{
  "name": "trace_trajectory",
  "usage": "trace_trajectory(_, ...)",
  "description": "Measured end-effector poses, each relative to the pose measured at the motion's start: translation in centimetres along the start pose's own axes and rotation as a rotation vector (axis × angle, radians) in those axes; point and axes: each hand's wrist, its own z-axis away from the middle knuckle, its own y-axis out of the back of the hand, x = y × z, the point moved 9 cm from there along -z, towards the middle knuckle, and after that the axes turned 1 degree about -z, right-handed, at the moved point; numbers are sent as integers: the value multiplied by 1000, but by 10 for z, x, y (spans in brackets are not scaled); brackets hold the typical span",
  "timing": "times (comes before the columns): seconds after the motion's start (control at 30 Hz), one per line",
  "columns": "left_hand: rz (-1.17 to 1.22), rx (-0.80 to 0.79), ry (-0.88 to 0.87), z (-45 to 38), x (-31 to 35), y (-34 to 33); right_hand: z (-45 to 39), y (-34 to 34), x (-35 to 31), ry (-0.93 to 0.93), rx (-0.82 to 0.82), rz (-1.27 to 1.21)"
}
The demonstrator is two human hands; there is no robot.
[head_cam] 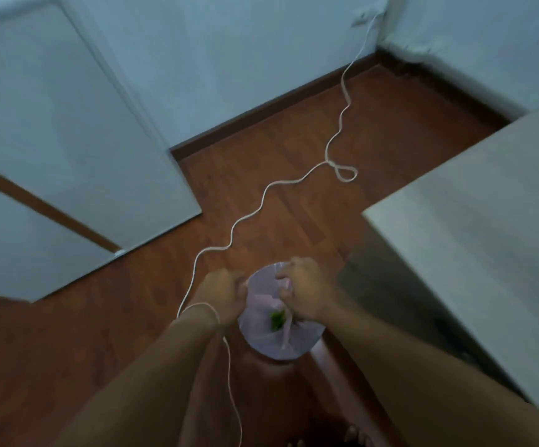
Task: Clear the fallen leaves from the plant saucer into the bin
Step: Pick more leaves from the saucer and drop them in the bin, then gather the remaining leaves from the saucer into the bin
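A round bin lined with a pale purple bag [271, 341] stands on the wooden floor below me. Green leaves [277, 319] lie inside the bag. My left hand [221, 293] grips the bag's rim on the left side. My right hand [306, 293] pinches a gathered fold of the bag over the opening. The plant saucer is out of view. The picture is blurred by motion.
A white cable [263, 201] snakes across the floor from the far wall and passes over my left forearm. A white open door [68, 140] stands at the left. A grey table [487, 227] fills the right side. My toes [352, 435] show at the bottom.
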Motion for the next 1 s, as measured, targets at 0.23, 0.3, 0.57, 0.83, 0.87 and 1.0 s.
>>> trace_trajectory(0.23, -30, 216, -71, 4, 95, 183, 8, 204, -93, 49, 152, 1)
trace_trajectory(0.3, -50, 252, -117, 8, 128, 219, 23, 254, -98, 16, 183, -6)
trace_trajectory(0.57, -187, 180, -414, 28, 301, 246, 154, 380, -4, -322, 404, -2)
trace_trajectory(0.83, -173, -49, -704, 62, 466, 144, 333, 361, 106, -620, 365, 6)
trace_trajectory(0.87, -184, -87, -740, 69, 483, 125, 356, 357, 118, -651, 353, 17)
trace_trajectory(1.0, -250, -243, -873, 114, 539, 48, 453, 342, 161, -808, 326, 10)
